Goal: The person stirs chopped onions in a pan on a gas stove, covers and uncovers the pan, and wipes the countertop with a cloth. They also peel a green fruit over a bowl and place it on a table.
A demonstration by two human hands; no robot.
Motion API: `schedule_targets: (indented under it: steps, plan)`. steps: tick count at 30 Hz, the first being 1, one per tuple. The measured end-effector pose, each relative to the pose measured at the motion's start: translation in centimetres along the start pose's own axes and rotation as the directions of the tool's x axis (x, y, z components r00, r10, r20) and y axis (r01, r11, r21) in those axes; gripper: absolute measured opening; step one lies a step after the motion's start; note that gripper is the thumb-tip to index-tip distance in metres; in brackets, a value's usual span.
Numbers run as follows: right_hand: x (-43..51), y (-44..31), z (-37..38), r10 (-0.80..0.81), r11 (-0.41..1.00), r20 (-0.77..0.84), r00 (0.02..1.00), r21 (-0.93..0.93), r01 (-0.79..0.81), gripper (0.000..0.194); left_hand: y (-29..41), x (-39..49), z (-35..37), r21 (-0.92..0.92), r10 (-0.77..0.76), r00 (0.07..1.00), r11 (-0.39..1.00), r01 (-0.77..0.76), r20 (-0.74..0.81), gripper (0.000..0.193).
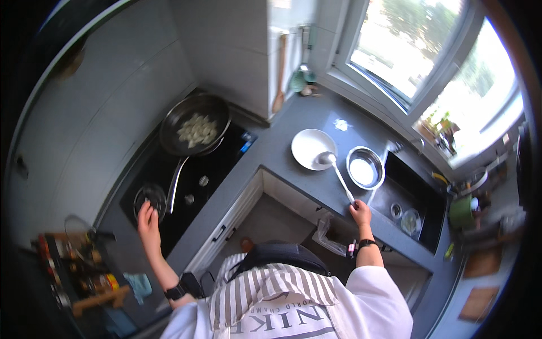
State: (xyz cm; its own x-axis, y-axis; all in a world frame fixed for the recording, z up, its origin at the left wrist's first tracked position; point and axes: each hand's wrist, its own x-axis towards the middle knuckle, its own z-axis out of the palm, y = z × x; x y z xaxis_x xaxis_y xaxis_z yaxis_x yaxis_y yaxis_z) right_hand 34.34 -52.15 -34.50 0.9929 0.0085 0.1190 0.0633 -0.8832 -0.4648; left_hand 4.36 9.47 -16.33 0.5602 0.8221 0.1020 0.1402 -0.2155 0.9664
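My right hand grips the end of a long-handled serving spoon. The spoon's metal bowl is over the rim of a white plate on the grey counter. Just right of the plate stands a round metal bowl. On the left, my left hand is over the burner, fingers extended and nothing seen in them. A frying pan with pale chopped pieces of food sits on the other burner. Its metal handle points towards me, apart from my left hand.
A dark sink holds a clear dish. Utensils hang beside the open window, including a wooden spatula. Below the counter is a lined bin. Seasoning containers and a blue cloth are at lower left.
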Motion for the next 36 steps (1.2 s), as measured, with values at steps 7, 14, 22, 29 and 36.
schedule_targets:
  steps: [7, 14, 22, 29, 36]
  plan:
    - [0.0, 1.1, 0.7, -0.043, 0.99, -0.05, 0.998, -0.135, 0.036, 0.022, 0.5, -1.0, -0.1, 0.139, 0.148, 0.988, 0.98, -0.139, -0.055, 0.035]
    - [1.1, 1.9, 1.0, -0.124, 0.975, -0.025, 0.992, -0.189, 0.118, 0.019, 1.5, -0.7, -0.1, 0.152, 0.123, 0.989, 0.982, -0.11, -0.079, 0.034]
    - [1.6, 2.3, 1.3, -0.125, 0.964, -0.018, 0.992, -0.239, 0.117, 0.017, 0.9, -0.2, -0.5, 0.098, 0.115, 0.988, 0.99, -0.105, -0.106, 0.035]
    - [2.0, 3.2, 1.7, -0.163, 0.958, 0.01, 0.987, -0.238, 0.16, 0.028, 1.3, -1.5, -1.2, 0.159, 0.203, 0.959, 0.972, -0.173, -0.198, 0.036]
    - [3.0, 3.6, 2.1, -0.295, 0.919, -0.004, 0.955, -0.276, 0.283, 0.037, 0.7, -6.0, -3.2, 0.239, 0.177, 0.937, 0.965, -0.106, -0.301, 0.035]
